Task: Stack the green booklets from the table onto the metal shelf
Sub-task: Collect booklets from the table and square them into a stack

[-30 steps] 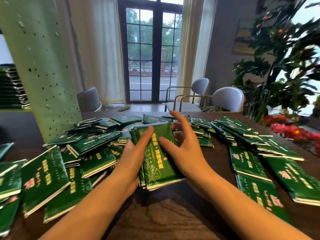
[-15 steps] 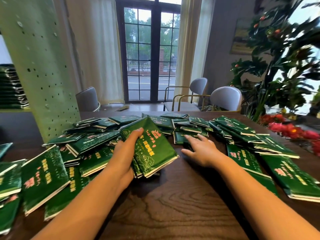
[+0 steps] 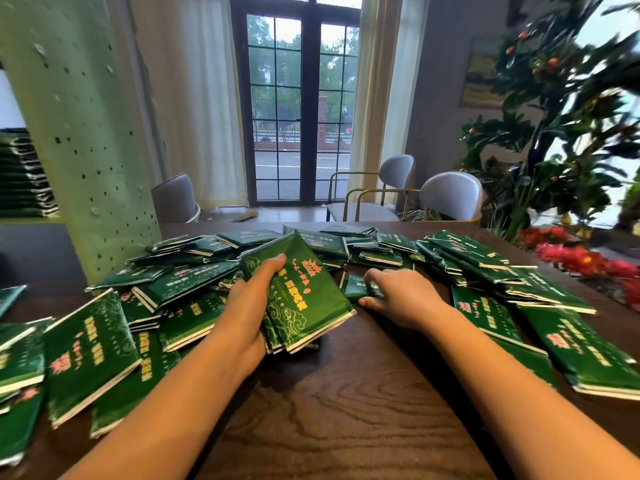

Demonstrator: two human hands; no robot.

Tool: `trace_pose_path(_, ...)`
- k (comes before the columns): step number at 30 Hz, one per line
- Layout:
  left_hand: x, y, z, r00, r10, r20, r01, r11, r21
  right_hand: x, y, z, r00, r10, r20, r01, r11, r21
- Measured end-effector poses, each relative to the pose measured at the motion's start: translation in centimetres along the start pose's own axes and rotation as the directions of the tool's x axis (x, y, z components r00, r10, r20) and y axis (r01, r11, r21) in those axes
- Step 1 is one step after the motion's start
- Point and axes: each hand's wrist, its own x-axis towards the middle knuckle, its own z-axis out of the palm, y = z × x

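Green booklets [image 3: 485, 258] lie scattered over the table [image 3: 329, 427]. A bundle [image 3: 301, 299] is gripped in the left hand [image 3: 249, 306]. At its three o'clock, one booklet [image 3: 355, 289] is pinched by the curled right hand [image 3: 401, 299]. Gathering is judged in hand; adding that booklet is needed next.

Daylit glazed door [image 3: 300, 109], curtains [image 3: 194, 98], grey chairs [image 3: 450, 195].

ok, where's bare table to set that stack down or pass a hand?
Bare wood at the near centre of the table, from the stack gripped by the left hand to the near edge. The right hand pinches a booklet at its far side. Crowded: left pile, far row, right pile.
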Motion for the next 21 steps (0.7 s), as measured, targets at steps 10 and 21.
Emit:
trace_pose_path(10, 0.1, 0.0, 0.0, 1.000, 0.007, 0.009, -0.007, 1.000, -0.001, -1.2, -0.3, -1.6, 0.935, 0.115, -0.336, 0.017, 0.931, 0.364)
trace_pose_path(21, 0.4, -0.2, -0.1, 1.000, 0.029, 0.002, -0.029, 1.000, -0.001, -1.1, -1.4, -2.9, 0.937, 0.349, -0.027, -0.007, 0.096, 0.995)
